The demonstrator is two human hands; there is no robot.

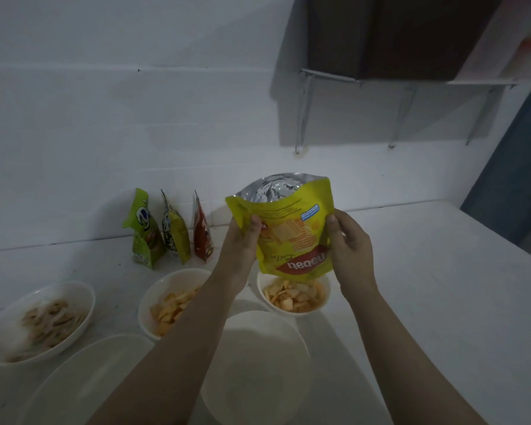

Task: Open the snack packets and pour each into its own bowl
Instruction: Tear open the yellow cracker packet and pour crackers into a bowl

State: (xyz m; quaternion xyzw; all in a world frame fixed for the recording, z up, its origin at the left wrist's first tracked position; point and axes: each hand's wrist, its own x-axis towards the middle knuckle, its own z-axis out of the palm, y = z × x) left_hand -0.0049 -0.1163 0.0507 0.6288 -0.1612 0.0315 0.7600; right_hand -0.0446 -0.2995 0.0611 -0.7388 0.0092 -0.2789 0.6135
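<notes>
I hold a yellow snack packet (pixel 292 231) upside down in both hands, its label inverted and its silver bottom puffed upward. My left hand (pixel 241 240) grips its left edge and my right hand (pixel 348 240) grips its right edge. The packet's lower end hangs just above a small white bowl (pixel 262 291) filled with yellow-orange chips. A second white bowl (pixel 147 305) with chips sits to the left, partly hidden by my left forearm. A wide bowl (pixel 0 329) at the far left holds pale snacks. Two empty white bowls (pixel 258 378) (pixel 83 388) stand nearer to me.
Three more packets stand against the white wall at the back: a green packet (pixel 141 231), a yellow-green one (pixel 175 234) and a red one (pixel 202 237). All rest on a white counter (pixel 426 286). A dark cabinet and metal shelf brackets (pixel 304 118) hang at upper right.
</notes>
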